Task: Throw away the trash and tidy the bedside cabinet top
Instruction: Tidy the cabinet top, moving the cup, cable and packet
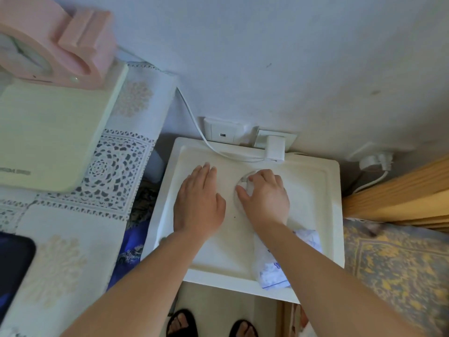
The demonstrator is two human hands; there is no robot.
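Tidying step: both hands are down on the bedside cabinet top (313,198), and the coiling of a charger lead looks to be the job in hand.
Far left of the hands: a lace-covered table (116,166) carries a pale box (48,132) and a pink device (60,42); none of it touches the cabinet.
Left hand (198,203): flat and open, palm down, fingers together, holding nothing; it rests on bare surface just beside the right hand.
Right hand (266,194): curled over a loop of white cable (239,177), fingertips pinching near a small plug end; how firm the pinch is I cannot tell.
Cable run: beyond the fingertips it leads to a white charger (275,147) at the wall sockets.
Handling, cable: likely light, limp and springy, so it should be held at the coil, not tugged against the plug.
Under the right forearm: a clear plastic bag (272,268) with blue print lies at the near edge, probably the trash; light, crinkly, best grabbed by a bunched fold.
Edges: a raised lip rings the top.
Room: open surface lies right of the right hand; the wall is close beyond the fingertips, a wooden bed frame (401,190) further right.
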